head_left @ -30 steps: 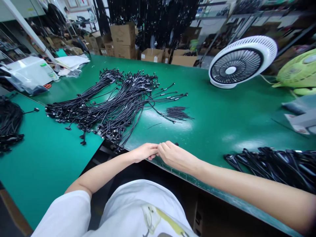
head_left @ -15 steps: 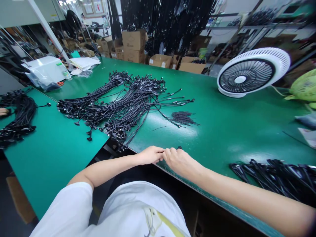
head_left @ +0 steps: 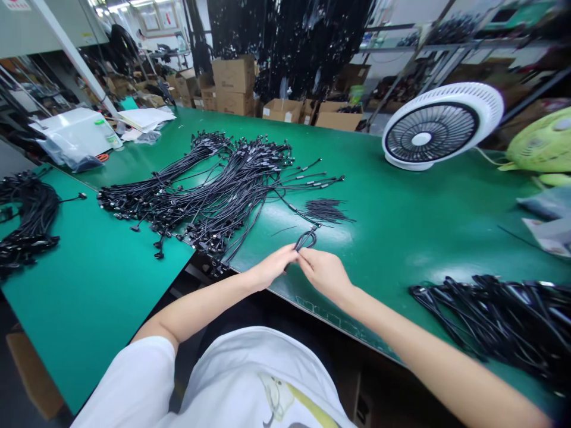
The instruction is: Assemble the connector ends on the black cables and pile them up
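Observation:
A coiled black cable rises in a small loop from between my two hands, above the front edge of the green table. My left hand is closed around its lower part. From the other side, my right hand pinches the coil where the strands come together; the fingertips partly hide this spot. Just beyond the loop lies a small heap of short thin black ties, with one loose tie to its left. Farther left spreads a large pile of black cables with small connectors at their ends.
Folded black cables lie at the right front. A white fan stands at the back right beside a light green fan. More cables rest on the left table. Cardboard boxes stand behind.
Both hands have lifted slightly and moved a little away from my body. The cable loop, mostly hidden in my hands before, now shows above them. The view has shifted slightly.

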A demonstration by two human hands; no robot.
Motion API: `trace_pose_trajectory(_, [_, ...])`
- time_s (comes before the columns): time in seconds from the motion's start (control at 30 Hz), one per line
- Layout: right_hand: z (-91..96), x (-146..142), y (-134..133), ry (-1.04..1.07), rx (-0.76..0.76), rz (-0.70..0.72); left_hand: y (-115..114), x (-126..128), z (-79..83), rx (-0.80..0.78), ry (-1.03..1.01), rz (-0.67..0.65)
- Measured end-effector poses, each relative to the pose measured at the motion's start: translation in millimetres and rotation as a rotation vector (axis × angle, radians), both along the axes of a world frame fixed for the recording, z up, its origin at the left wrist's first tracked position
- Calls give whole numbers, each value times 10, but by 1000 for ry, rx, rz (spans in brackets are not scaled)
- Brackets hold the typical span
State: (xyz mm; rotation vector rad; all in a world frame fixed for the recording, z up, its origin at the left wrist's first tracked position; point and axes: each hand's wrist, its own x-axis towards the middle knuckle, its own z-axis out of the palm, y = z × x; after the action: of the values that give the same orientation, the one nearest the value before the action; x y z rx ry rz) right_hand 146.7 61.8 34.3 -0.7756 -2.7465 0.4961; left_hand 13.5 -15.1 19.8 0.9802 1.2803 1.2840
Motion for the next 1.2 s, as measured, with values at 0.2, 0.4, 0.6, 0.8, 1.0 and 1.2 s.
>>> trace_pose_trajectory(0.2, [-221, -71, -131, 586, -1063, -287, -50, -88, -11, 138, 197, 78])
trace_pose_trajectory(0.4, [-36, 127, -171, 612, -796, -219, -107, -88, 10, 110, 535, -221])
trace_pose_trajectory(0.6, [-57, 219, -202, 368, -656, 7, -107, -143, 158, 5, 19, -195])
trace_pose_trajectory(0.8, [26, 263, -65, 459, -616, -116, -191, -12, -12, -111, 169, -206])
trace_pose_trajectory(1.0, [29, 300, -233, 472, -829, -9, -129, 6, 14, -173, -388, -183])
trace_pose_trajectory(1.2, [-166, 277, -234, 555, -1216, -167, -196, 94, 133, 20, 33, -210])
